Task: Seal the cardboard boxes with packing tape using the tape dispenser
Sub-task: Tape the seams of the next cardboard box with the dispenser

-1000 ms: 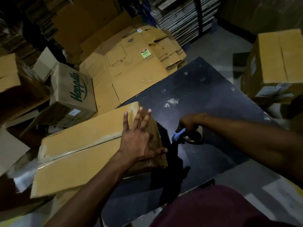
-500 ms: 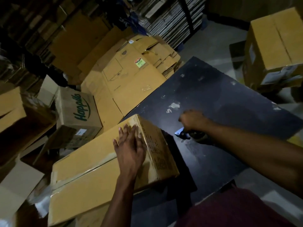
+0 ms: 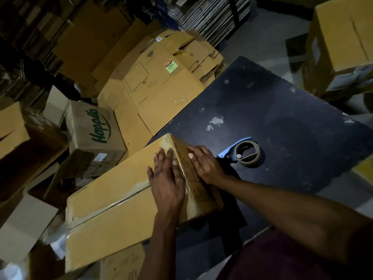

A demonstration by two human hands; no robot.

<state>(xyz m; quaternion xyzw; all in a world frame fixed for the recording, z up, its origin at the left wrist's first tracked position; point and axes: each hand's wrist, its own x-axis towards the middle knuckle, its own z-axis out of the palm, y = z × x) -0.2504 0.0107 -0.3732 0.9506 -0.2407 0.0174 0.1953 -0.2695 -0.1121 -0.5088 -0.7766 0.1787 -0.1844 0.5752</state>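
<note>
— What is the room around you like?

— You stand in a dim storeroom, at a dark table (image 3: pixel 282 110) scuffed with pale scraps. Off its left edge the floor is crowded with cardboard.

— Any writing you can read?

— At far left, a box (image 3: pixel 94 128) with "Happilo" printed in green and a small white label lower down. Beyond it, a flattened carton (image 3: pixel 161 91) carries a round red-and-green sticker whose words are too small to read.

— Where is the box you are sealing?

— The long cardboard box (image 3: pixel 113 209) lies closed, its near end on the table's left corner, the rest overhanging the floor clutter. Clear tape shines along its centre seam. Its end face has printed lines, which are illegible.

— And your hands?

— Your left hand (image 3: pixel 167 178) lies flat on the top, fingers straight. Your right hand (image 3: pixel 205 162) presses flat on the end face, gripping nothing.

— The dispenser?

— The tape dispenser (image 3: pixel 245 152), blue-bladed with its roll, rests on the table just right of your right hand, untouched. Past it the tabletop is bare. At far right another taped box (image 3: pixel 339 37) stands off the table.
</note>
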